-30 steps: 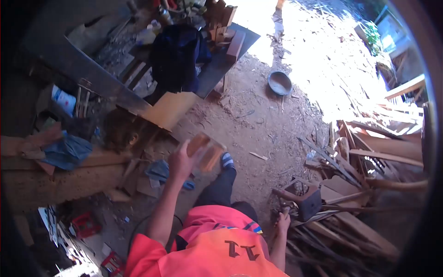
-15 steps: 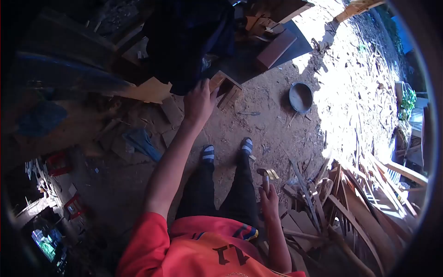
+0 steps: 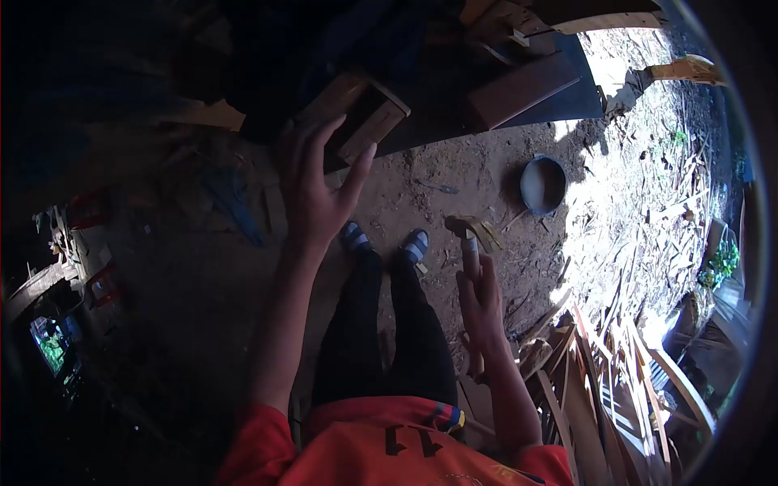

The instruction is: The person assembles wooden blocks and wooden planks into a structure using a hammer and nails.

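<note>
My left hand is open, its fingers and thumb spread beside a small open-sided wooden box. The box sits tilted in view at the near edge of a dark bench, with the fingertips at its near side. Lower and to the right, my right hand is wrapped round the wooden handle of a hammer, whose head points up and away from me. On the bench, right of the box, lies a long reddish-brown wooden block.
A round dark pan lies on the dirt ground right of the bench. A heap of wood offcuts fills the lower right. Dark cloth hangs over the bench's far left part. Red crates stand at far left.
My left hand has let go of the wooden box, which now rests on the bench, and its fingers have spread. My right hand has risen with the hammer. The view has shifted.
</note>
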Demonstrator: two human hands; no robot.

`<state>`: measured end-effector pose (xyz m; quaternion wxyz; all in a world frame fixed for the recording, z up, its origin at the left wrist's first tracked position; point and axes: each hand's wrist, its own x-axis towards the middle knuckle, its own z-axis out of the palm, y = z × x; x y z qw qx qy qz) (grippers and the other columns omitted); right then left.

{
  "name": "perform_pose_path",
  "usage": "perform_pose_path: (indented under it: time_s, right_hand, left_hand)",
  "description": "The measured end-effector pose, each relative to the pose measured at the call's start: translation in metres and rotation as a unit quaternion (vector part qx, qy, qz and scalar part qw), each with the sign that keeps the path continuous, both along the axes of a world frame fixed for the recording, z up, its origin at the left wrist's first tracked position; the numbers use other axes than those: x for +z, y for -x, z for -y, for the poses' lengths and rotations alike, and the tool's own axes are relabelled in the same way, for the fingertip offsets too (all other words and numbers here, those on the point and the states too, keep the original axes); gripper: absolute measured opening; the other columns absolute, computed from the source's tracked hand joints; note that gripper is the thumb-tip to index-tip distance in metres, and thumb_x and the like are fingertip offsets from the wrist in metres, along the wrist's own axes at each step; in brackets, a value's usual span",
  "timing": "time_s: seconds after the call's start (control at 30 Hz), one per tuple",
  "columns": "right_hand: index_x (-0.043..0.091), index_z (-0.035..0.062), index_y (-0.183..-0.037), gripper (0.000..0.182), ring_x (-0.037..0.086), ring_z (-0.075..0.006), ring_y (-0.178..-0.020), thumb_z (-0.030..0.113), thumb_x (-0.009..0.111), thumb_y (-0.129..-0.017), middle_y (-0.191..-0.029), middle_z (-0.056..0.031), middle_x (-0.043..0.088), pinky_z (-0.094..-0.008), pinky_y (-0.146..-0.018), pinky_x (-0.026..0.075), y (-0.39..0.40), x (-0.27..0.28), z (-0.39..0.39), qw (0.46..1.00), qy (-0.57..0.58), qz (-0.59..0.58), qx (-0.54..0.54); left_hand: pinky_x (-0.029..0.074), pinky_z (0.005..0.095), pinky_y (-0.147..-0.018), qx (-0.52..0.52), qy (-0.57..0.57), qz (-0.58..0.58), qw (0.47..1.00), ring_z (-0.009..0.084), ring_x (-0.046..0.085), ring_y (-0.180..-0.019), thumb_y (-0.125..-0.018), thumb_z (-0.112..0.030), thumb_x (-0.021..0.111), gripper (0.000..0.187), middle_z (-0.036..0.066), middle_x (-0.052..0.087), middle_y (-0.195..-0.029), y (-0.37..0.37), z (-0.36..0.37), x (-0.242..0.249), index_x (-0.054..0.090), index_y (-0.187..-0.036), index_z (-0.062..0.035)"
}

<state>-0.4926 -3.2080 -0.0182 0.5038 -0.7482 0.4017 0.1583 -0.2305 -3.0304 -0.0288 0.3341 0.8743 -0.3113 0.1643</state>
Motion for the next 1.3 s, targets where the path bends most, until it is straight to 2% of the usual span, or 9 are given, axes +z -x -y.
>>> perform_pose_path:
  time_s: [0.2, 0.33, 0.6, 0.63, 0.67, 0.8, 1.0, 1.17, 1.3]
  right_hand:
    - [0.043, -0.0028, -0.134, 0.033, 0.047, -0.0055, -0.061, 0.015, 0.047, -0.106, -0.08, -0.0037, 0.055, -0.0222, -0.053, 0.04, -0.089, 0.044, -0.006, 0.968, 0.004, 0.249, -0.018]
    - [0.046, -0.0026, -0.133, 0.034, 0.046, -0.0047, -0.06, 0.018, 0.049, -0.106, -0.079, -0.0031, 0.055, -0.0221, -0.053, 0.037, -0.12, 0.057, -0.006, 0.948, 0.105, 0.299, 0.037]
    - [0.05, 0.0051, -0.138, 0.038, 0.061, -0.0181, -0.069, 0.03, 0.053, -0.109, -0.079, -0.0106, 0.063, -0.0357, -0.065, 0.045, -0.16, 0.041, -0.006, 0.953, 0.146, 0.223, 0.143]
    - [0.042, 0.0114, -0.153, 0.045, 0.073, -0.0347, -0.075, 0.023, 0.051, -0.11, -0.094, -0.0189, 0.07, -0.0468, -0.063, 0.051, -0.161, 0.047, -0.002, 0.937, 0.185, 0.235, 0.181]
    - [0.046, 0.0092, -0.146, 0.041, 0.069, -0.0265, -0.064, 0.028, 0.051, -0.11, -0.084, -0.0146, 0.067, -0.041, -0.059, 0.049, -0.159, 0.054, -0.004, 0.969, 0.144, 0.174, 0.096]
    - [0.045, -0.0027, -0.139, 0.042, 0.06, -0.0108, -0.06, 0.028, 0.046, -0.11, -0.079, -0.009, 0.062, -0.0287, -0.056, 0.046, -0.167, 0.091, -0.011, 0.928, 0.154, 0.338, 0.033]
    - [0.046, 0.0037, -0.144, 0.039, 0.073, -0.0416, -0.078, 0.014, 0.054, -0.107, -0.107, -0.0206, 0.074, -0.0465, -0.061, 0.054, -0.173, 0.037, -0.001, 0.882, 0.285, 0.292, 0.236]
    - [0.051, 0.0057, -0.135, 0.028, 0.072, -0.0384, -0.066, 0.014, 0.053, -0.108, -0.086, -0.0193, 0.073, -0.0426, -0.056, 0.051, -0.178, 0.074, -0.007, 0.936, 0.216, 0.249, 0.126]
    - [0.045, 0.0012, -0.142, 0.044, 0.053, -0.0071, -0.063, 0.03, 0.049, -0.109, -0.088, -0.0066, 0.066, -0.0253, -0.056, 0.041, -0.175, 0.094, -0.005, 0.892, 0.247, 0.369, 0.088]
  left_hand:
    - [0.056, 0.0402, -0.093, 0.023, 0.029, -0.062, 0.997, 0.0265, 0.069, -0.111, -0.094, -0.023, 0.078, 0.04, 0.009, 0.071, -0.118, 0.016, 0.017, -0.031, 0.066, -0.13, -0.0084]
    - [0.06, 0.0385, -0.085, 0.044, 0.073, -0.084, 0.993, 0.0278, 0.072, -0.109, -0.096, -0.019, 0.076, 0.037, 0.011, 0.073, -0.117, 0.012, 0.018, -0.038, 0.067, -0.13, -0.0079]
    - [0.061, 0.037, -0.086, 0.035, 0.121, -0.138, 0.982, 0.0275, 0.073, -0.108, -0.094, -0.016, 0.077, 0.034, 0.013, 0.074, -0.114, 0.01, 0.015, -0.031, 0.071, -0.125, -0.0047]
    - [0.061, 0.0369, -0.086, 0.034, 0.116, -0.126, 0.985, 0.0275, 0.073, -0.107, -0.094, -0.016, 0.077, 0.033, 0.014, 0.074, -0.115, 0.009, 0.014, -0.031, 0.071, -0.124, -0.0044]
    - [0.061, 0.0371, -0.086, 0.036, 0.106, -0.123, 0.986, 0.0278, 0.073, -0.107, -0.094, -0.016, 0.078, 0.033, 0.014, 0.074, -0.114, 0.008, 0.013, -0.03, 0.071, -0.124, -0.0041]
    - [0.061, 0.0372, -0.087, 0.035, 0.096, -0.123, 0.987, 0.0286, 0.073, -0.106, -0.093, -0.014, 0.078, 0.034, 0.014, 0.074, -0.113, 0.009, 0.013, -0.03, 0.071, -0.124, -0.0031]
    - [0.061, 0.0374, -0.088, 0.025, 0.121, -0.133, 0.983, 0.0284, 0.074, -0.105, -0.092, -0.013, 0.078, 0.034, 0.015, 0.074, -0.114, 0.006, 0.012, -0.031, 0.071, -0.124, -0.0021]
    - [0.061, 0.0379, -0.088, 0.023, 0.108, -0.149, 0.983, 0.0283, 0.074, -0.106, -0.092, -0.013, 0.079, 0.035, 0.015, 0.074, -0.115, 0.01, 0.01, -0.028, 0.07, -0.124, -0.0019]
    - [0.061, 0.0379, -0.089, 0.026, 0.11, -0.131, 0.985, 0.0284, 0.074, -0.106, -0.091, -0.013, 0.079, 0.037, 0.015, 0.074, -0.114, 0.006, 0.011, -0.03, 0.07, -0.125, -0.0025]
